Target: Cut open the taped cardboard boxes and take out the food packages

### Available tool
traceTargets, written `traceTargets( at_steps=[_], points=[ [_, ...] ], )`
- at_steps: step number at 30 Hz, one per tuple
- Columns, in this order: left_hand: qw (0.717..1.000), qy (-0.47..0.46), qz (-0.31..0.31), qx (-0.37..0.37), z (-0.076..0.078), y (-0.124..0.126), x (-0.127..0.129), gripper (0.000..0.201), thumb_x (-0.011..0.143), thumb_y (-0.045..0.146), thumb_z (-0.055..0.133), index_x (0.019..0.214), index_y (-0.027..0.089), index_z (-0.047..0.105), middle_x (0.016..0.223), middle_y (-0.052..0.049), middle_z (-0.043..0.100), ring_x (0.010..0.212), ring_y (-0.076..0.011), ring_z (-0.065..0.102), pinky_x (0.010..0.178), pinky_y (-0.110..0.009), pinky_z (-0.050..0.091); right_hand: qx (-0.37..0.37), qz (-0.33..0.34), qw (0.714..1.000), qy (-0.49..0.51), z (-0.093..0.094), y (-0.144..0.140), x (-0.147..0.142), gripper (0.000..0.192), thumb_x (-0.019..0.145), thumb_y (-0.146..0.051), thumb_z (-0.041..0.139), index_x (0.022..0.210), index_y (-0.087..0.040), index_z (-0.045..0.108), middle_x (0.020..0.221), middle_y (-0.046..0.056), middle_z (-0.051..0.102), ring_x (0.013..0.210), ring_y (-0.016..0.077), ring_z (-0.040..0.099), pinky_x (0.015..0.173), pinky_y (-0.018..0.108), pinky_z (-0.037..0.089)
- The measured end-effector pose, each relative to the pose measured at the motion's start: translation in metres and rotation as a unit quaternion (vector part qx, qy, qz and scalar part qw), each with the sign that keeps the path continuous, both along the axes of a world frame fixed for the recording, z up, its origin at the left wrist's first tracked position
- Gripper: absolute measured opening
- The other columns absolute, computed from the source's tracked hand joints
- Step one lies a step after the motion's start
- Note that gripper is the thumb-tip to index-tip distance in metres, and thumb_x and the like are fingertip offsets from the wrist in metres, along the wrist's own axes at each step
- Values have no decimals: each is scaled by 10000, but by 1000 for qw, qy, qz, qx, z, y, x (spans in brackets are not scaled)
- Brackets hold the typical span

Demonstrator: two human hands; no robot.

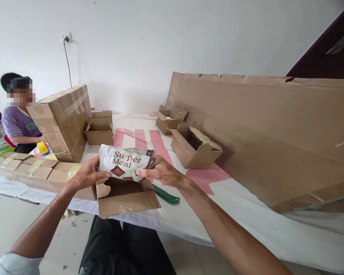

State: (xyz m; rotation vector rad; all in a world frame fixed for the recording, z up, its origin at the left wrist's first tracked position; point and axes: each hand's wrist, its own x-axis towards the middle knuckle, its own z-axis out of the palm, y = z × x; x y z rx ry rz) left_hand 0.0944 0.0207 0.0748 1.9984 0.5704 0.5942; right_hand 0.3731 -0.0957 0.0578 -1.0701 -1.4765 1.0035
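Between my two hands is a small stack of white food pouches [126, 162] printed "Su-per Meal", with brown corners. My left hand [87, 173] grips the left end, thumb along the lower edge. At the other end my right hand [163, 172] is closed on the pouches, thumb across the front. Just beneath them an open cardboard box [129, 204] sits at the table's near edge, its flaps spread; the pouches hide part of its inside. A green-handled tool [166, 194] lies to the right of that box, its other end hidden.
Taped boxes [31, 168] line the table's left edge, with stacked cartons [63, 118] behind. Open boxes [196, 147] stand at right and an open box [100, 131] at back left. A large cardboard sheet [260, 133] leans along the right. A person [23, 118] sits at far left.
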Motion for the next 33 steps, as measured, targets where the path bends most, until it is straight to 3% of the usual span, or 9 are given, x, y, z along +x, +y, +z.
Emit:
traceTargets(
  at_steps=[3, 6, 11, 16, 22, 28, 33],
  points=[
    [988, 119, 13, 96, -4, -14, -2, 468, 899, 491, 793, 1241, 198, 667, 1199, -113, 776, 1077, -313, 718, 955, -443, 567, -23, -40, 999, 1, -7, -12, 6, 299, 775, -467, 870, 879, -189, 839, 858, 56, 816, 790, 231, 748, 690, 345, 636],
    [952, 209, -11, 223, -6, -24, -5, 401, 950, 508, 720, 1226, 223, 657, 1318, -132, 720, 1201, -345, 665, 1009, -483, 530, -36, -80, 996, -8, -11, -19, 17, 288, 754, -470, 880, 804, -191, 834, 811, 54, 808, 710, 212, 724, 642, 328, 618],
    [887, 297, -77, 345, -12, -33, -4, 280, 1046, 476, 595, 1064, 209, 674, 1153, -124, 744, 1339, -363, 569, 1044, -520, 457, -53, -90, 994, -17, -10, -25, 26, 325, 763, -519, 858, 756, -197, 815, 737, 50, 784, 596, 188, 669, 522, 308, 570],
    [848, 317, -63, 421, -16, -38, -3, 240, 1044, 345, 580, 900, 198, 704, 1024, -104, 700, 1300, -367, 548, 997, -508, 430, -46, -119, 991, -26, -2, -24, 18, 301, 745, -493, 876, 742, -199, 807, 691, 35, 764, 579, 172, 662, 528, 286, 568],
    [851, 274, -89, 438, -23, -37, -4, 254, 1039, 207, 513, 830, 207, 658, 957, -73, 713, 1311, -337, 548, 991, -489, 394, -58, -106, 992, -26, 3, -18, 7, 323, 712, -496, 884, 710, -189, 785, 700, 36, 755, 557, 152, 634, 484, 270, 542],
    [845, 269, -75, 457, -33, -32, -2, 307, 1067, 376, 560, 815, 205, 593, 898, -91, 697, 1266, -364, 569, 968, -504, 402, -62, -121, 989, -55, 2, -16, 10, 317, 731, -497, 873, 711, -194, 781, 705, 34, 751, 615, 175, 667, 497, 270, 526],
    [847, 239, -45, 473, -35, -34, -5, 236, 1015, 416, 607, 894, 214, 586, 1072, -139, 690, 1360, -405, 541, 955, -513, 447, -48, -116, 990, -69, 2, -16, 13, 282, 750, -482, 865, 770, -204, 823, 769, 39, 789, 689, 192, 705, 561, 280, 567]
  ],
)
